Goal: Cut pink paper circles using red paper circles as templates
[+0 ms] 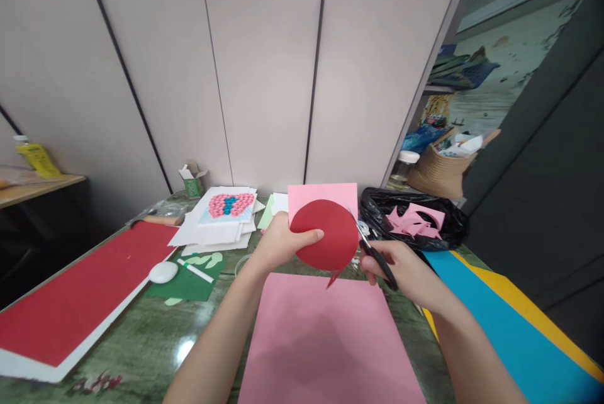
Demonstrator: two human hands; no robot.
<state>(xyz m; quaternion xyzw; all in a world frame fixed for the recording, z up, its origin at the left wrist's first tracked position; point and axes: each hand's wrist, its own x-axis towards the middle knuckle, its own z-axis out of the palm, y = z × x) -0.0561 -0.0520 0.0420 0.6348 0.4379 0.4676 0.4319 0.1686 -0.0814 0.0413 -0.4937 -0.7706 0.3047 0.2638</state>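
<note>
My left hand (286, 241) pinches a round piece of red paper (328, 215), its thumb lying flat over the left part of the disc. A pink square sheet (323, 192) shows behind the disc; whether my fingers also hold it I cannot tell. My right hand (394, 267) is closed round the black handles of a pair of scissors (374, 254). Their blades point up and left along the disc's right edge. From the disc's lower edge a thin red strip (334, 278) hangs down. Below lies a large pink sheet (325, 341).
A black plastic bag (455, 221) holding pink scraps (410, 221) stands right. Blue sheets (509, 322) lie in front of it. At left are red paper (94, 291), a green sheet (198, 287) with a marker, and a paper stack (212, 237). Cabinet doors (264, 64) rise behind.
</note>
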